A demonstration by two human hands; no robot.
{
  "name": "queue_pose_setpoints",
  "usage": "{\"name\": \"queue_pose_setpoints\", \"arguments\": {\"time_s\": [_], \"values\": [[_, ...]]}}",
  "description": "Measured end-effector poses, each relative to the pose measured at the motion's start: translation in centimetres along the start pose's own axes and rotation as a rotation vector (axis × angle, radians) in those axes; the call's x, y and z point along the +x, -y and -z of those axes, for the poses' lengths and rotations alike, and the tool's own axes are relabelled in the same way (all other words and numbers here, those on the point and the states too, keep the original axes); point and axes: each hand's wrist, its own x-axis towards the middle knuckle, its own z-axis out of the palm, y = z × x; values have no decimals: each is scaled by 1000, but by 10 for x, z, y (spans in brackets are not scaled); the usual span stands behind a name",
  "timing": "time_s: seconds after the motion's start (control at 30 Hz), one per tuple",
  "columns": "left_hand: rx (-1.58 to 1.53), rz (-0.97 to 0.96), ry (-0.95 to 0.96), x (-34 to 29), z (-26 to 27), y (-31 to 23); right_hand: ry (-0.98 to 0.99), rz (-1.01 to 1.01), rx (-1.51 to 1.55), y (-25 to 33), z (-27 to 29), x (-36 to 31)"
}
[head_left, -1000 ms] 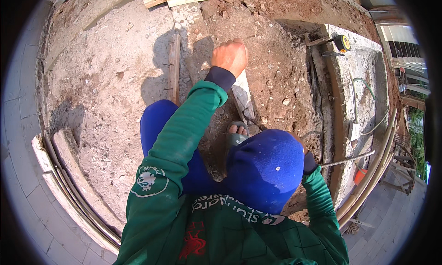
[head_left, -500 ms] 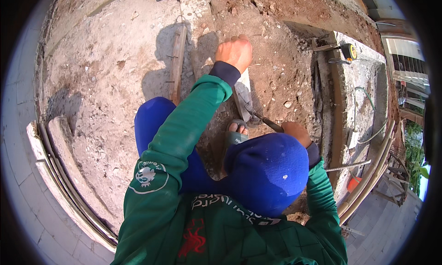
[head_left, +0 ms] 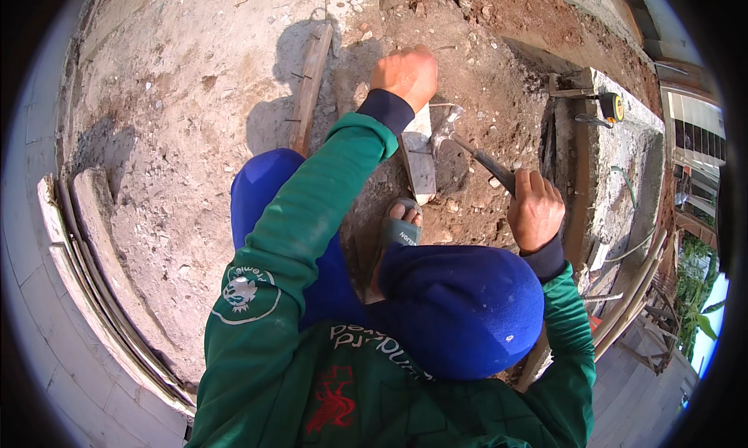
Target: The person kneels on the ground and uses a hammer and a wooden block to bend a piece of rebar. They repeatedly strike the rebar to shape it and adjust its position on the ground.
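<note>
My right hand (head_left: 538, 210) is closed round the dark handle of a hammer (head_left: 492, 171). Its metal head lies just right of a short wooden board (head_left: 421, 167), close above the dirt. The far end of that board is covered by my left hand (head_left: 405, 75), whose fingers are curled closed at it. A thin nail-like piece shows by the hammer head, too small to make out well. My sandalled foot (head_left: 403, 224) is just below the board's near end. Left of the board lies a narrow wooden strip (head_left: 312, 82) with nails sticking out.
At the right, a concrete block (head_left: 623, 156) with a wooden side carries a yellow and black tape measure (head_left: 611, 107). Long wooden strips (head_left: 101, 292) lie along the left edge by grey paving. Reddish soil (head_left: 506, 82) with small stones spreads ahead.
My right hand has come out from behind the knee, and the hammer head has moved up and to the right, off the board's side. My left hand stays at the board.
</note>
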Motion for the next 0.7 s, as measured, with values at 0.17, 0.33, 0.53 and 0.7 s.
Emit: {"name": "queue_pose_setpoints", "arguments": {"time_s": [0.17,0.33,0.53,0.7], "values": [[36,-17,-46,1,-6,-4,344,-250,236,19,14,-12],[8,-31,-58,3,-9,-7,453,-493,522,21,2,-46],[-6,-15,-62,3,-7,-8,56,-321,302,42,-20,-74],[-33,88,97,8,-5,5,25,-317,338,46,-25,-63]]}}
